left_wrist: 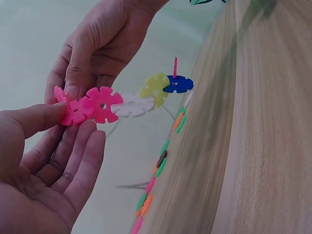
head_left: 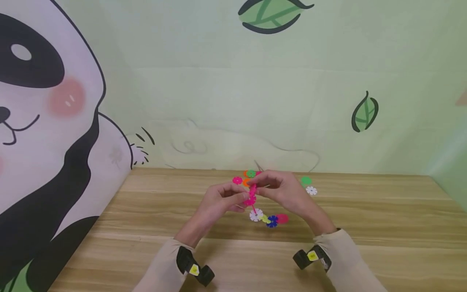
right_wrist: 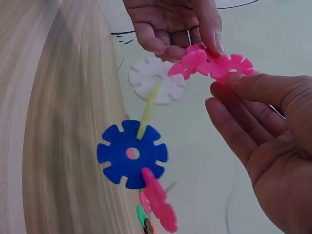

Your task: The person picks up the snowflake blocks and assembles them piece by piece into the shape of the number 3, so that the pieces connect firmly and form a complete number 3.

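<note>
Head view: pinches pink pieces (head_left: 250, 200) with left hand (head_left: 220, 199) and right hand (head_left: 284, 189) in partly linked chain (head_left: 256, 215), leaving loose pieces (head_left: 311, 190) beyond apparently unjoined.

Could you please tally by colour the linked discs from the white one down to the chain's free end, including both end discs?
White disc: 1
Yellow disc: 1
Blue disc: 1
Pink disc: 1
Total: 4
</note>
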The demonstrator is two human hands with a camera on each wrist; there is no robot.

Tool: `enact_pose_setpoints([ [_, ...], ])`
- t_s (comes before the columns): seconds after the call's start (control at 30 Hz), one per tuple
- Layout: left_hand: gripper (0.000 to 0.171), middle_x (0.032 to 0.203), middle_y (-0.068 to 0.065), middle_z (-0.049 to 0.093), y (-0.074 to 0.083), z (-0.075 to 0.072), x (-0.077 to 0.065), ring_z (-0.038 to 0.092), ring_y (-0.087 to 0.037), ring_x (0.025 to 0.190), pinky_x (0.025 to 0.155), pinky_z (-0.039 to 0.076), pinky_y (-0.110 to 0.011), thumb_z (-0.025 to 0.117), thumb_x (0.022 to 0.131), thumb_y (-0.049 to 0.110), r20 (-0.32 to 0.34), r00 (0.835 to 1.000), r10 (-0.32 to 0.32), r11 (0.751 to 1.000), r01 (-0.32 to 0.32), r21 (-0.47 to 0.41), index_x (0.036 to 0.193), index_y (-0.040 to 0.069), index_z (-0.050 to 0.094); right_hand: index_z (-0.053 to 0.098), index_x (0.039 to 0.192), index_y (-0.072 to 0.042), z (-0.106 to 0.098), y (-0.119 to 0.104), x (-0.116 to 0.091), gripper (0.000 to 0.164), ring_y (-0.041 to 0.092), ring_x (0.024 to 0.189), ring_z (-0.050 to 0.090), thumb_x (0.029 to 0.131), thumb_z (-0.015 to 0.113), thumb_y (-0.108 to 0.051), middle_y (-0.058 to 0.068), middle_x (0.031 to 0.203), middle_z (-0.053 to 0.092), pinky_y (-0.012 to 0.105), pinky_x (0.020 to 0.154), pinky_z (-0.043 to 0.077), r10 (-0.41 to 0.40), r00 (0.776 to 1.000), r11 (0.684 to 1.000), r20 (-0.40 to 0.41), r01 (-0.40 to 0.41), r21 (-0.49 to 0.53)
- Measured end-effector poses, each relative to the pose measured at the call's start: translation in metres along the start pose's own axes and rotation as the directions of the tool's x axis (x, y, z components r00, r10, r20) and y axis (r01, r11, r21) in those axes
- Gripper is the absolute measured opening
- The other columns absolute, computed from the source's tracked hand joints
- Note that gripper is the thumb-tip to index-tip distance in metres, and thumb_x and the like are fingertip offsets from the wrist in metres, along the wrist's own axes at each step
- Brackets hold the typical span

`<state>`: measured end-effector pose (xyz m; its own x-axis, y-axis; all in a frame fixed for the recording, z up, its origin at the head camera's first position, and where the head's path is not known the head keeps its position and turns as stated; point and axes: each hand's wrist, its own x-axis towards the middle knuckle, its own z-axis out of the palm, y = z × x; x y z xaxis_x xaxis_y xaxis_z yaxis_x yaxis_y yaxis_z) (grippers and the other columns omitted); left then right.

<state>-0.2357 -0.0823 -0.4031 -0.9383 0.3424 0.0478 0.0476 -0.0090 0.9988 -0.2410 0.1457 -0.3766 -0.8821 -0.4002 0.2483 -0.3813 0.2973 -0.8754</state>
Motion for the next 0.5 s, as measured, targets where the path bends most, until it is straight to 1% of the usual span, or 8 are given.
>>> enact_pose_setpoints([
  [0.07, 0.02, 0.103, -0.012, 0.077, 0.001, -0.001, 0.0, 0.075, -0.032, 0.092, 0.085, 0.065, -0.039, 0.077, 0.099, 0.014, -0.01, 1.0, 0.008, 1.0, -0.008, 0.004, 0.111, -0.001, 0.076, 0.078, 0.12, -0.009, 0.0, 0.0, 0.001, 0.021, 0.023, 0.103, 0.074, 0.099, 0.076, -0.008, 0.005, 0.114, 0.077, 0.042, 0.093, 0.061, 0.001, 1.0, 1.0, 0.003, -0.001, 0.0],
  [0.2, 0.017, 0.101, -0.011, 0.077, 0.002, -0.003, -0.001, 0.074, -0.024, 0.086, 0.083, 0.065, -0.039, 0.077, 0.099, 0.014, -0.034, 0.999, 0.024, 1.0, -0.024, 0.017, 0.109, -0.001, 0.077, 0.077, 0.122, -0.009, -0.001, 0.0, 0.002, 0.023, 0.024, 0.11, 0.074, 0.1, 0.076, -0.011, 0.006, 0.12, 0.077, 0.042, 0.097, 0.06, 0.001, 1.0, 1.0, 0.009, -0.001, 0.016],
  [0.27, 0.017, 0.101, -0.011, 0.077, 0.003, -0.004, -0.001, 0.074, -0.026, 0.086, 0.084, 0.065, -0.039, 0.077, 0.1, 0.013, -0.05, 0.998, 0.026, 0.999, -0.025, 0.028, 0.109, 0.0, 0.078, 0.077, 0.124, -0.009, -0.004, 0.001, 0.003, 0.024, 0.025, 0.113, 0.073, 0.1, 0.076, -0.013, 0.006, 0.122, 0.076, 0.04, 0.098, 0.06, -0.001, 1.0, 1.0, 0.006, 0.0, 0.02],
  [0.33, 0.017, 0.101, -0.011, 0.077, 0.003, -0.005, -0.001, 0.075, -0.03, 0.089, 0.084, 0.065, -0.04, 0.077, 0.099, 0.013, -0.064, 0.998, 0.02, 0.999, -0.018, 0.033, 0.11, 0.0, 0.078, 0.076, 0.125, -0.007, -0.008, 0.004, 0.004, 0.026, 0.025, 0.115, 0.073, 0.1, 0.076, -0.013, 0.008, 0.123, 0.076, 0.038, 0.098, 0.06, -0.01, 1.0, 1.0, -0.003, 0.01, 0.018],
  [0.43, 0.018, 0.1, -0.011, 0.077, 0.001, -0.006, -0.001, 0.076, -0.036, 0.092, 0.084, 0.065, -0.04, 0.077, 0.099, 0.012, -0.083, 0.996, 0.014, 0.999, -0.011, 0.033, 0.111, -0.002, 0.077, 0.075, 0.126, -0.004, -0.017, 0.013, 0.007, 0.026, 0.026, 0.113, 0.073, 0.101, 0.075, -0.012, 0.009, 0.122, 0.076, 0.034, 0.096, 0.061, -0.029, 0.999, 1.0, -0.025, 0.029, -0.008],
  [0.5, 0.018, 0.098, -0.011, 0.077, 0.0, -0.007, 0.001, 0.076, -0.036, 0.091, 0.083, 0.065, -0.039, 0.077, 0.099, 0.011, -0.091, 0.996, 0.011, 1.0, -0.008, 0.029, 0.111, -0.003, 0.077, 0.075, 0.125, -0.003, -0.024, 0.02, 0.01, 0.025, 0.028, 0.111, 0.074, 0.101, 0.075, -0.012, 0.01, 0.119, 0.077, 0.032, 0.094, 0.061, -0.027, 0.998, 0.999, -0.048, 0.025, -0.037],
])
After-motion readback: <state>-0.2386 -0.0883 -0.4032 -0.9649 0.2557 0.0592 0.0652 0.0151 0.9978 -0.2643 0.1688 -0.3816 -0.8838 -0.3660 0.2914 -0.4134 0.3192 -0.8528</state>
